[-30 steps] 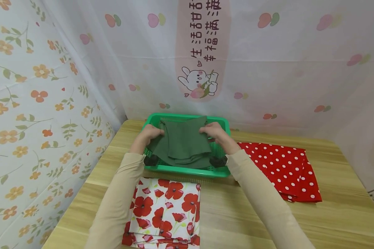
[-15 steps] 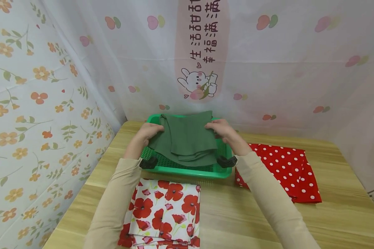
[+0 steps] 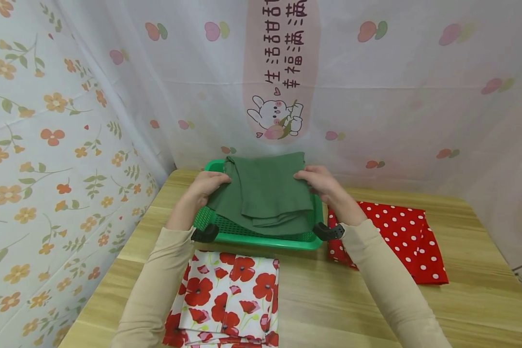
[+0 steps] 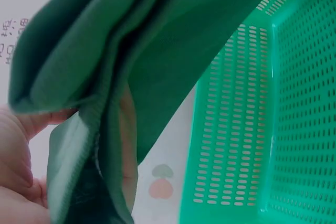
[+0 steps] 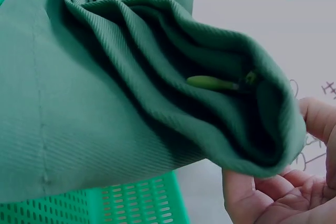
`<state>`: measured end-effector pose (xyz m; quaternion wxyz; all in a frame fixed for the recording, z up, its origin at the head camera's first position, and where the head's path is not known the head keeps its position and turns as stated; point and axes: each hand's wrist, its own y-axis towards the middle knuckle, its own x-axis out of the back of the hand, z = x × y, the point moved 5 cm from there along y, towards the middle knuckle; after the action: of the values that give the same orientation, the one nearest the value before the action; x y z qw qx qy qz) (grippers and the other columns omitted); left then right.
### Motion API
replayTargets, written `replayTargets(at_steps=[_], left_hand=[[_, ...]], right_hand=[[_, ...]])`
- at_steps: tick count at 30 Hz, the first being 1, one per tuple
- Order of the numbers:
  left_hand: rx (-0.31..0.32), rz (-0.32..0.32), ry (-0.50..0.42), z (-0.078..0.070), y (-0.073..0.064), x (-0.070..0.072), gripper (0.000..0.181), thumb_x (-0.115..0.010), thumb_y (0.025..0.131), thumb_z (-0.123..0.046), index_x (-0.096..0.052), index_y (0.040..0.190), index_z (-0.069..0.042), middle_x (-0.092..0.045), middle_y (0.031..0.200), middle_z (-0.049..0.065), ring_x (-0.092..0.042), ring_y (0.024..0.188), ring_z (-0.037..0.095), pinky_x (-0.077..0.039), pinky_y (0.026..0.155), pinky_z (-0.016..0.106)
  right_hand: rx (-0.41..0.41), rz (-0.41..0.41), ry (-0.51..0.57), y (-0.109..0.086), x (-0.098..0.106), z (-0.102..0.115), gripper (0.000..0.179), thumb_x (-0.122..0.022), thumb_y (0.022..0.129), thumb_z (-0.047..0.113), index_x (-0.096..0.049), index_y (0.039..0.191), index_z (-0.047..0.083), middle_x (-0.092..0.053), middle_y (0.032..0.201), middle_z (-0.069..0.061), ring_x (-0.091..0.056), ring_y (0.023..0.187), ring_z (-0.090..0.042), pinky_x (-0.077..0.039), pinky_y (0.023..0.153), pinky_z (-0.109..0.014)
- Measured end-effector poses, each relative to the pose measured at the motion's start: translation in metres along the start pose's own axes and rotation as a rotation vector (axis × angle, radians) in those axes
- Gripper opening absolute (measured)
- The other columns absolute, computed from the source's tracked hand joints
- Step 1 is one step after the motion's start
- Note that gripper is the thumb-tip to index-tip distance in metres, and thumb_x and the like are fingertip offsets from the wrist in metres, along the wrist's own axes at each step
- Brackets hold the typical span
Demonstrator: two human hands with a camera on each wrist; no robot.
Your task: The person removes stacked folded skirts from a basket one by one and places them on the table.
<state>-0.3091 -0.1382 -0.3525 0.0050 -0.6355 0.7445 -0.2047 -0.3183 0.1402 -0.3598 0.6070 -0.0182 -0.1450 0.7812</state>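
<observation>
A folded green cloth (image 3: 274, 188) hangs over the basket, stretched between both hands. The left hand (image 3: 207, 185) pinches its left edge; in the left wrist view the thumb side of the left hand (image 4: 21, 166) grips the layered edge of the cloth (image 4: 178, 45). At the opposite edge, the right hand (image 3: 324, 182) pinches the cloth. The right wrist view shows fingers of the right hand (image 5: 294, 198) around the rounded fold of the cloth (image 5: 105, 129), with a light green zipper pull (image 5: 212, 83) inside the layers. Below is a green plastic basket (image 3: 261, 240) with slotted walls.
A folded poppy-print cloth (image 3: 232, 299) lies in front of the basket on the wooden table (image 3: 322, 299). To the right, partly behind the right forearm, lies a red polka-dot cloth (image 3: 404, 237). Printed curtains (image 3: 191, 72) hang behind and at the left.
The green cloth has come up out of the basket and spread wider. The right hand has moved to the right with its edge, while the left hand has stayed nearly in place.
</observation>
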Motion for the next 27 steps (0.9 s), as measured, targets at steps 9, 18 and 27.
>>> replayTargets(at_steps=[9, 18, 27], left_hand=[[-0.015, 0.029, -0.048, -0.001, -0.013, -0.009, 0.018, -0.054, 0.092, -0.017, -0.065, 0.097, -0.004, -0.055, 0.101, 0.007, -0.057, 0.065, 0.013, -0.052, 0.061, 0.03], [-0.056, 0.059, -0.082, 0.002, -0.021, -0.019, 0.021, -0.055, 0.091, -0.014, -0.062, 0.072, -0.013, -0.057, 0.087, 0.006, -0.057, 0.062, 0.013, -0.051, 0.058, 0.031], [-0.104, 0.081, -0.055, 0.002, -0.033, -0.03, 0.018, -0.056, 0.092, -0.013, -0.059, 0.074, -0.009, -0.048, 0.071, -0.001, -0.047, 0.063, 0.012, -0.045, 0.06, 0.026]], right_hand=[[0.05, 0.012, 0.023, -0.019, 0.011, 0.002, 0.046, -0.05, 0.092, 0.014, -0.043, 0.131, -0.009, -0.053, 0.115, -0.009, -0.058, 0.088, -0.011, -0.048, 0.083, -0.031], [0.096, 0.026, 0.07, -0.041, 0.021, -0.002, 0.044, -0.049, 0.094, 0.011, -0.042, 0.129, -0.013, -0.06, 0.098, 0.004, -0.062, 0.083, -0.008, -0.052, 0.076, -0.028], [0.113, 0.0, 0.097, -0.067, 0.03, -0.011, 0.039, -0.05, 0.095, 0.012, -0.046, 0.124, -0.012, -0.066, 0.088, 0.008, -0.064, 0.076, -0.007, -0.053, 0.073, -0.026]])
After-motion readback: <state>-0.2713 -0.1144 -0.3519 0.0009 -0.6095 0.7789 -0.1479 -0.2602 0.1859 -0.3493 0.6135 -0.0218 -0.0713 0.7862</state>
